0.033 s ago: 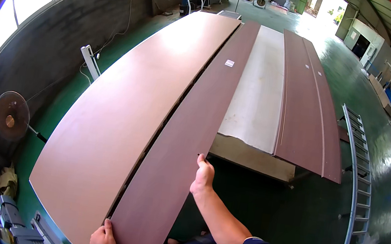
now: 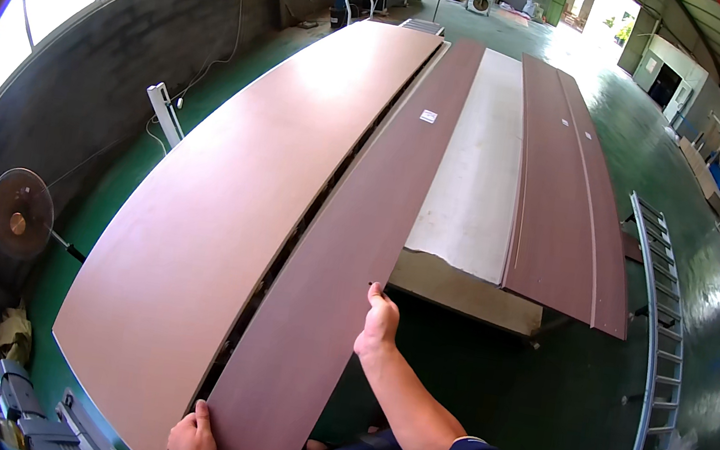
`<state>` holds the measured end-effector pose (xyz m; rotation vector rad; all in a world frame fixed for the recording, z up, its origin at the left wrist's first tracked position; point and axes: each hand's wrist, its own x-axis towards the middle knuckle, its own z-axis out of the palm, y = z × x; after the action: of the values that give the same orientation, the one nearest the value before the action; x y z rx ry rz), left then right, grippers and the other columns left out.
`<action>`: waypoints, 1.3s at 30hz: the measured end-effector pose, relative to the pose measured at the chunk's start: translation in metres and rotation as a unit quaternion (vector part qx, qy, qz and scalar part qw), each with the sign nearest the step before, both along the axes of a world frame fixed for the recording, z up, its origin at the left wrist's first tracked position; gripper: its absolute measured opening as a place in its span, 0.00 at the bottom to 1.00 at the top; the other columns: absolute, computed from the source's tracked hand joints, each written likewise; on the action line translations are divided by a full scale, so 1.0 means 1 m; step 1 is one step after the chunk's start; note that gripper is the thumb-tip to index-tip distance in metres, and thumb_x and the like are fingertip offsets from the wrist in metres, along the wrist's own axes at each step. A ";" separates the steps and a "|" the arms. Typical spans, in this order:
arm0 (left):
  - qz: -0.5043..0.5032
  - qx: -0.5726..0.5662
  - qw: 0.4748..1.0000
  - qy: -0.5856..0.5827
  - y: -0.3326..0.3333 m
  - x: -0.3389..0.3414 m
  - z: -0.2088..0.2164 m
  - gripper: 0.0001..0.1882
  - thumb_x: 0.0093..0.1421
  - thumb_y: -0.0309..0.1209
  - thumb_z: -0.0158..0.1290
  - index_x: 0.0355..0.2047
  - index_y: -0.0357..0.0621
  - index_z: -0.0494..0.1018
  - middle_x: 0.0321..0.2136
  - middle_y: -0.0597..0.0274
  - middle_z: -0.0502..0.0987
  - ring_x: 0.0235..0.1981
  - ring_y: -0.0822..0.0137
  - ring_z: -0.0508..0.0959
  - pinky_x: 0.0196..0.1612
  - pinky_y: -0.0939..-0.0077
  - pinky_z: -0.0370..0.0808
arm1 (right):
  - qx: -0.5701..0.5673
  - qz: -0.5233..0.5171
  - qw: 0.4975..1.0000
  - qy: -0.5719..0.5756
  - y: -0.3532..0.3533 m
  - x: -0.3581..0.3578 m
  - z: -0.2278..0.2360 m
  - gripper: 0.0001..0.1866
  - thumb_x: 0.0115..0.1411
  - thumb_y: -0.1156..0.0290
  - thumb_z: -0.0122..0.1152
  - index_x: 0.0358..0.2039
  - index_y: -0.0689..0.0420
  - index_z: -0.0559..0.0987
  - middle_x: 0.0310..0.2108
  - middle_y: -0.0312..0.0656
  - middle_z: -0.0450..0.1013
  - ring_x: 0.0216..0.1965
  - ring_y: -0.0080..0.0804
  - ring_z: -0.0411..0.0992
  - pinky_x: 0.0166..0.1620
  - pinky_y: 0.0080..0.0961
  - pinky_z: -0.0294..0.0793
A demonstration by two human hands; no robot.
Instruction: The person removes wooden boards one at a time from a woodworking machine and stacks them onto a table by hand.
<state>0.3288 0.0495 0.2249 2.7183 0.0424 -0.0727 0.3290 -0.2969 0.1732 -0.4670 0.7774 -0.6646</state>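
Gripping a brown panel (image 2: 350, 233), left fingers (image 2: 203, 415) and right fingers (image 2: 376, 294) clamped on edges, white label (image 2: 428, 117) illegible

A wide pinkish-beige flat panel (image 2: 230, 170) lies leftmost of the panels; right of it, across a thin gap, is a long narrow brown panel (image 2: 350, 233). A long white flat surface (image 2: 474, 167) lies between this and a long seamed brown panel (image 2: 557, 197). Right of that is a silver metal ladder (image 2: 657, 336). The bare left hand (image 2: 193, 443) is at the narrow panel's near left edge, the bare right hand (image 2: 380, 325) on its right edge.
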 end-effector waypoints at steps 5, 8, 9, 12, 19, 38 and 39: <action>-0.035 0.003 0.999 0.009 -0.062 -0.005 -0.012 0.36 0.63 0.58 0.41 0.18 0.34 0.72 0.12 0.49 0.68 0.16 0.53 0.70 0.23 0.58 0.64 | -0.005 -0.053 0.999 0.014 -0.058 -0.033 -0.008 0.15 0.67 0.65 0.48 0.45 0.63 0.74 0.44 0.42 0.72 0.45 0.33 0.71 0.50 0.32 0.70; -0.052 0.022 0.998 0.034 -0.088 -0.005 -0.015 0.35 0.63 0.58 0.41 0.19 0.35 0.73 0.13 0.48 0.70 0.18 0.49 0.71 0.24 0.57 0.64 | 0.007 -0.067 0.998 0.004 -0.088 -0.055 -0.019 0.15 0.67 0.65 0.48 0.45 0.63 0.74 0.44 0.42 0.72 0.45 0.33 0.71 0.50 0.33 0.70; -0.065 0.027 0.997 0.026 -0.095 -0.005 -0.018 0.35 0.63 0.58 0.41 0.19 0.36 0.73 0.14 0.47 0.71 0.19 0.48 0.72 0.24 0.56 0.65 | 0.001 -0.077 0.997 0.021 -0.094 -0.059 -0.022 0.14 0.66 0.66 0.48 0.44 0.63 0.74 0.44 0.42 0.72 0.45 0.34 0.71 0.50 0.34 0.70; -0.093 0.029 0.995 0.001 -0.115 -0.013 -0.022 0.34 0.63 0.57 0.41 0.19 0.36 0.74 0.16 0.46 0.72 0.21 0.46 0.73 0.25 0.55 0.65 | 0.028 -0.087 0.995 0.027 -0.113 -0.073 -0.034 0.13 0.66 0.66 0.48 0.43 0.62 0.74 0.44 0.42 0.72 0.45 0.34 0.70 0.50 0.35 0.70; -0.127 0.089 0.987 0.034 -0.149 -0.022 -0.027 0.33 0.63 0.57 0.40 0.23 0.38 0.77 0.21 0.46 0.77 0.28 0.44 0.77 0.32 0.53 0.70 | 0.046 -0.122 0.989 0.064 -0.142 -0.097 -0.052 0.12 0.64 0.67 0.51 0.42 0.61 0.74 0.44 0.43 0.72 0.46 0.34 0.70 0.50 0.36 0.69; -0.234 -0.197 0.897 0.318 -0.424 -0.016 -0.153 0.33 0.65 0.54 0.42 0.40 0.30 0.75 0.36 0.44 0.78 0.42 0.53 0.77 0.43 0.60 0.71 | 0.089 0.250 0.964 0.037 0.055 -0.297 -0.067 0.22 0.66 0.62 0.51 0.56 0.56 0.61 0.46 0.43 0.69 0.41 0.35 0.74 0.43 0.34 0.76; -0.219 -0.224 0.890 0.332 -0.439 -0.022 -0.175 0.32 0.64 0.53 0.43 0.39 0.29 0.75 0.35 0.45 0.78 0.41 0.55 0.77 0.42 0.60 0.71 | 0.064 0.212 0.973 0.064 0.061 -0.301 -0.071 0.22 0.64 0.69 0.55 0.54 0.57 0.59 0.43 0.45 0.70 0.40 0.39 0.75 0.42 0.38 0.77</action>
<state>0.3067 -0.3894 0.0497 2.0734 -0.3470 -1.0056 0.0278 -0.2362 0.1022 -0.5400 0.8051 -0.1868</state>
